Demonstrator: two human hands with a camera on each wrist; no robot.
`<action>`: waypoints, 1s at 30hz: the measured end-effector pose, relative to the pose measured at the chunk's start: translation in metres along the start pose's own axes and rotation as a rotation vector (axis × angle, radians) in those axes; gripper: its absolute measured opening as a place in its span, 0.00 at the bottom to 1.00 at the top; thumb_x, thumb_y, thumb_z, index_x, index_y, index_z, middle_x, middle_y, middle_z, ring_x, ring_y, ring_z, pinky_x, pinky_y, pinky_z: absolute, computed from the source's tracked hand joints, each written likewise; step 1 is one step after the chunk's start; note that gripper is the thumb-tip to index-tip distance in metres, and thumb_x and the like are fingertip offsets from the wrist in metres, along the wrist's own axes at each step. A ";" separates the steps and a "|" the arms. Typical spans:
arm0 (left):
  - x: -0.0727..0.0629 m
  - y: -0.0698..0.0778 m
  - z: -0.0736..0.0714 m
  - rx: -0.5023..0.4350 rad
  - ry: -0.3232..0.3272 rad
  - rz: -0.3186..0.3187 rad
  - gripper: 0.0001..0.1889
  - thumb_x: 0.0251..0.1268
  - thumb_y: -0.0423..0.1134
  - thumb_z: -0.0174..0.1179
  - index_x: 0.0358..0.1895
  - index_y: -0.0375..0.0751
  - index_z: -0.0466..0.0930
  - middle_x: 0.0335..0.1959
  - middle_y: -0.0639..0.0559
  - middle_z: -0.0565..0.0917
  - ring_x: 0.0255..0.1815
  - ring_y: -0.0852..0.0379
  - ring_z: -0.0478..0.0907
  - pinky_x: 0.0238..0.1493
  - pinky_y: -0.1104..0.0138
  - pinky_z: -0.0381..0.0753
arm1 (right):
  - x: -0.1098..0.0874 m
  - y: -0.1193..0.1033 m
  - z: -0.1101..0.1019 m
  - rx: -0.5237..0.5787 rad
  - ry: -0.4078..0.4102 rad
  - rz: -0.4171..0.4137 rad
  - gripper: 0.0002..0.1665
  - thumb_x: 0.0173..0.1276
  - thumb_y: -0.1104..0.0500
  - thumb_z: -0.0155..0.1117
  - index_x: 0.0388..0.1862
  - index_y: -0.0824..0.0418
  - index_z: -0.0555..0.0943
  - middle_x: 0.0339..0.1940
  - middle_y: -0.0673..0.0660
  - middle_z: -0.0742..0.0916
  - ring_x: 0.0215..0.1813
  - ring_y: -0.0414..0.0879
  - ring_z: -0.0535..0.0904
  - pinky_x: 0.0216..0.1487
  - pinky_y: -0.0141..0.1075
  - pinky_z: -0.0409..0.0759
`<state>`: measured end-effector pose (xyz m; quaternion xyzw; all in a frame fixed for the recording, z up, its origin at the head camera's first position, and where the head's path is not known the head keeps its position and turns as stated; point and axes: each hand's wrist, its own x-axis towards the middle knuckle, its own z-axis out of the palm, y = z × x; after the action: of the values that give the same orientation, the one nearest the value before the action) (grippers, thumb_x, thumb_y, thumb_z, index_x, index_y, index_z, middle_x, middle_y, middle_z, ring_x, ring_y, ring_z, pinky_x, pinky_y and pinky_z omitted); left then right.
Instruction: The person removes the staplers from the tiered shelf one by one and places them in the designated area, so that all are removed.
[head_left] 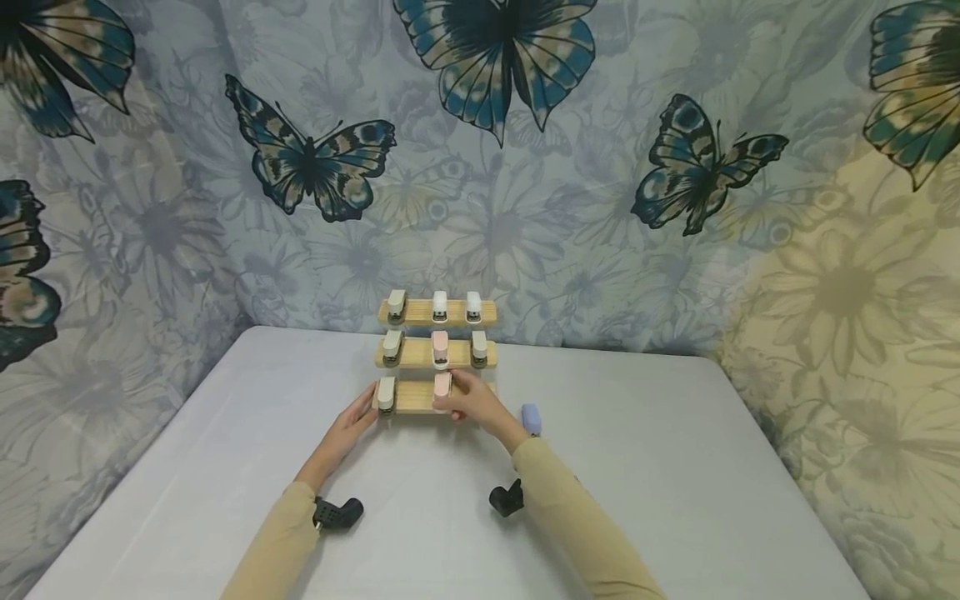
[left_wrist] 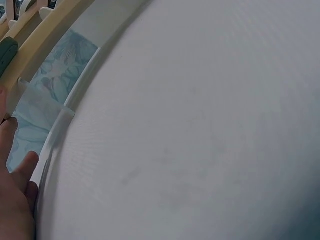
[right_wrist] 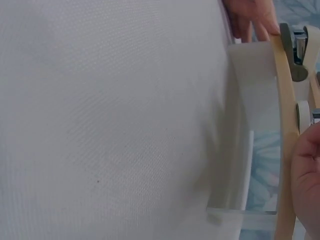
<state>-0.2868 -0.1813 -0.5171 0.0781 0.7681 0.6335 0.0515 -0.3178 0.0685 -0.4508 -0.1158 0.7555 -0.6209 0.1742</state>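
A three-tier stand with wooden shelves holds several small staplers. On the bottom shelf my right hand pinches a pink stapler between thumb and fingers. My left hand rests its fairly straight fingers against the left end of that shelf, beside a beige stapler. Above the pinched one, another pink stapler stands mid-shelf. In the right wrist view, the beige stapler shows its dark green base, and my right hand covers most of the stapler it holds.
A lilac stapler lies on the white table, right of the stand and close to my right wrist. The upper shelves carry beige staplers and white ones. Clear supports hold up the bottom shelf. A butterfly-patterned cloth hangs behind.
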 end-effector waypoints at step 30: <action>-0.002 -0.002 0.003 -0.002 0.015 0.023 0.37 0.62 0.54 0.51 0.70 0.45 0.48 0.69 0.51 0.50 0.68 0.53 0.47 0.64 0.58 0.54 | -0.008 0.004 -0.007 0.048 -0.064 -0.028 0.46 0.54 0.67 0.67 0.68 0.65 0.55 0.68 0.65 0.58 0.17 0.41 0.66 0.20 0.32 0.68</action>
<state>-0.2848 -0.1791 -0.5192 0.0820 0.7668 0.6355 0.0384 -0.3130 0.0791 -0.4526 -0.1422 0.7328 -0.6371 0.1922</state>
